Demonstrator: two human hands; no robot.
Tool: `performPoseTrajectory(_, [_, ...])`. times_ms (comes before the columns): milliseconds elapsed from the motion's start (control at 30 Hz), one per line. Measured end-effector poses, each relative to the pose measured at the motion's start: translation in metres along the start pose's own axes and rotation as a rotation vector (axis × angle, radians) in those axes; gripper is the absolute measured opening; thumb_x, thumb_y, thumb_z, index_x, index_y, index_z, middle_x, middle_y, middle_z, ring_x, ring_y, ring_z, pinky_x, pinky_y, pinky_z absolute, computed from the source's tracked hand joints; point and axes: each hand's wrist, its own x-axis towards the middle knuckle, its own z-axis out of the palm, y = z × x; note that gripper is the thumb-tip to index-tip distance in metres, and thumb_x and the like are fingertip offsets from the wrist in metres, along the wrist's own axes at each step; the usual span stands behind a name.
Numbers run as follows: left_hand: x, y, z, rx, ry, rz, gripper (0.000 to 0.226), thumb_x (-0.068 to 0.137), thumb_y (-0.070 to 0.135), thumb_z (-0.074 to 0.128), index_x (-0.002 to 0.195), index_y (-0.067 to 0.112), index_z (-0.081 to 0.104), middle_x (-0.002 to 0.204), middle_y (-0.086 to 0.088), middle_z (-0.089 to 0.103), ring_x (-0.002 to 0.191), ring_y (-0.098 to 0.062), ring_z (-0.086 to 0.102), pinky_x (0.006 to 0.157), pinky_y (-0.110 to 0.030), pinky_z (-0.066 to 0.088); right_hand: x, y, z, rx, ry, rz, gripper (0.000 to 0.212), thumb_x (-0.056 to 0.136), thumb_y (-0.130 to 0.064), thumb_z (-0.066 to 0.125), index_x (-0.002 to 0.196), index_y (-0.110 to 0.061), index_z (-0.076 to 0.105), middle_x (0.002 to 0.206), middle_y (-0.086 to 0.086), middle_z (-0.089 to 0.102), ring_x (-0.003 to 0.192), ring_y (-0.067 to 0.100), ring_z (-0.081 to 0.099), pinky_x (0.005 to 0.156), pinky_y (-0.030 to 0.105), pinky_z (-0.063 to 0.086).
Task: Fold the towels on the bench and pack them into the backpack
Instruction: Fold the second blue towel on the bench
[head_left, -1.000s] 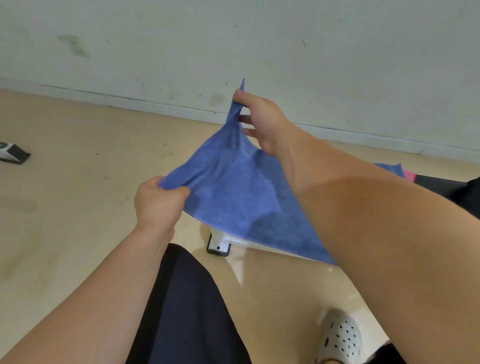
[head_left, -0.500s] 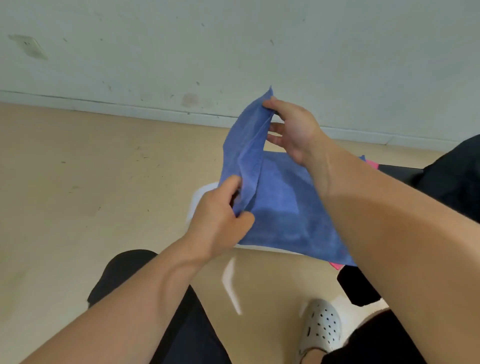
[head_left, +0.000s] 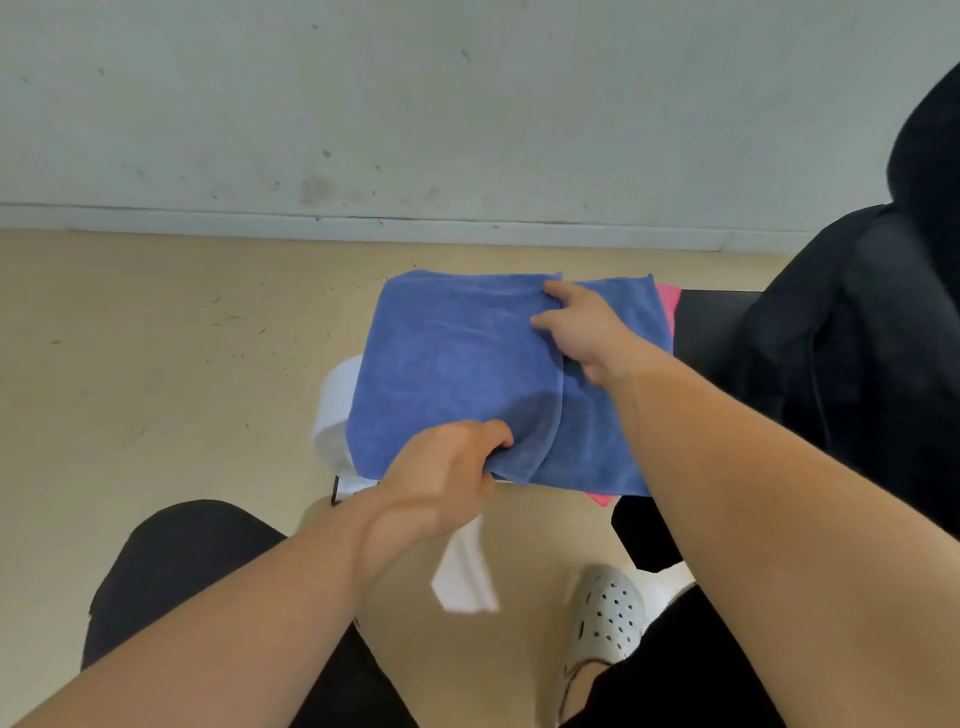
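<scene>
We see the left hand clenched on the near edge of the blue towel, fingers curled over the cloth and bunching it where the folded layer ends. The right hand sits at the far end of that same fold line, its thumb and bent fingers pinching the top layer's edge. The towel lies folded over and mostly flat on the white surface, which shows only at the towel's left side. Under the blue towel we make out a pink towel, showing at the far right corner and again at the near edge. Just beside the towels on the right stands the black backpack; we cannot tell whether it is open or what it holds.
</scene>
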Motion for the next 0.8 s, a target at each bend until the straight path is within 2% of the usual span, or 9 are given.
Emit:
performPoseTrajectory(67, [-0.002,0.004,-0.004,-0.053,0.002,0.004,0.021,0.081,0.013,0.054,0.095,0.027,0.061,0.073,0.009,0.06,0.069,-0.019,0.055,0.063,-0.038,0.049,0.0,-0.002,0.0,-0.075,0.023,-0.045,0.069,0.091,0.0,0.049,0.154,-0.022,0.034,0.119,-0.006,0.058,0.088,0.004,0.059,0.075,0.021,0.054])
performPoseTrajectory(167, [-0.004,0.012,-0.011,-0.087,0.063,0.03,0.03,0.078,0.01,0.058,0.102,0.026,0.064,0.064,0.016,0.05,0.064,-0.009,0.049,0.06,-0.028,0.042,0.001,-0.011,-0.007,-0.045,0.049,-0.095,0.069,0.09,0.002,0.044,0.154,-0.022,0.033,0.115,-0.012,0.058,0.089,0.004,0.059,0.073,0.02,0.055])
performPoseTrajectory(233, [0.0,0.019,-0.014,-0.121,0.116,0.044,0.031,0.075,0.009,0.059,0.101,0.026,0.065,0.06,0.018,0.047,0.06,-0.005,0.047,0.057,-0.024,0.036,0.002,-0.017,-0.015,-0.038,0.069,-0.13,0.068,0.09,0.004,0.043,0.154,-0.018,0.034,0.13,-0.009,0.056,0.101,0.004,0.055,0.071,0.005,0.05])
performPoseTrajectory(300, [0.005,0.027,-0.014,-0.16,0.12,0.058,0.029,0.074,0.009,0.058,0.097,0.025,0.064,0.06,0.018,0.049,0.058,-0.006,0.046,0.055,-0.024,0.035,0.004,-0.017,-0.024,-0.069,0.086,-0.144,0.067,0.09,0.004,0.043,0.154,-0.014,0.035,0.144,-0.003,0.049,0.106,0.005,0.054,0.069,0.002,0.043])
performPoseTrajectory(400, [0.011,0.035,-0.013,-0.128,-0.023,0.057,0.031,0.077,0.021,0.065,0.107,0.029,0.062,0.067,0.016,0.054,0.063,-0.008,0.051,0.059,-0.029,0.045,0.008,-0.006,-0.035,-0.252,0.124,-0.121,0.057,0.09,0.0,0.047,0.146,-0.005,0.042,0.145,0.01,0.05,0.119,0.024,0.056,0.094,0.031,0.05])
performPoseTrajectory(467, [0.015,0.032,-0.009,-0.028,-0.111,0.001,0.046,0.078,0.049,0.071,0.119,0.031,0.059,0.083,0.013,0.059,0.076,-0.01,0.057,0.07,-0.033,0.051,0.007,0.003,-0.035,-0.473,0.12,-0.114,0.051,0.09,-0.01,0.053,0.14,-0.004,0.047,0.148,0.013,0.043,0.127,0.032,0.05,0.098,0.037,0.046])
performPoseTrajectory(533, [0.018,0.024,-0.007,0.039,-0.023,-0.054,0.052,0.079,0.064,0.06,0.115,0.027,0.061,0.092,0.009,0.059,0.086,-0.015,0.057,0.076,-0.038,0.051,0.001,0.011,-0.026,-0.748,0.153,-0.124,0.05,0.091,-0.03,0.056,0.138,-0.015,0.049,0.154,0.009,0.03,0.134,0.033,0.041,0.098,0.04,0.04])
performPoseTrajectory(633, [0.024,0.005,-0.01,0.213,0.222,-0.137,0.044,0.085,0.057,0.051,0.106,0.02,0.063,0.1,0.0,0.06,0.094,-0.027,0.055,0.079,-0.043,0.048,-0.009,0.017,-0.004,-1.027,0.151,-0.229,0.064,0.094,-0.057,0.046,0.15,-0.026,0.037,0.166,0.006,0.008,0.15,0.032,0.014,0.114,0.052,0.022])
performPoseTrajectory(800, [0.024,-0.028,-0.017,0.254,0.369,-0.482,0.051,0.091,0.046,0.059,0.132,0.018,0.05,0.143,-0.007,0.042,0.126,-0.034,0.041,0.097,-0.047,0.038,-0.016,0.034,0.037,-1.173,-0.1,-0.294,0.076,0.096,-0.071,0.023,0.159,-0.037,-0.001,0.166,-0.001,-0.018,0.152,0.029,-0.019,0.118,0.061,-0.012])
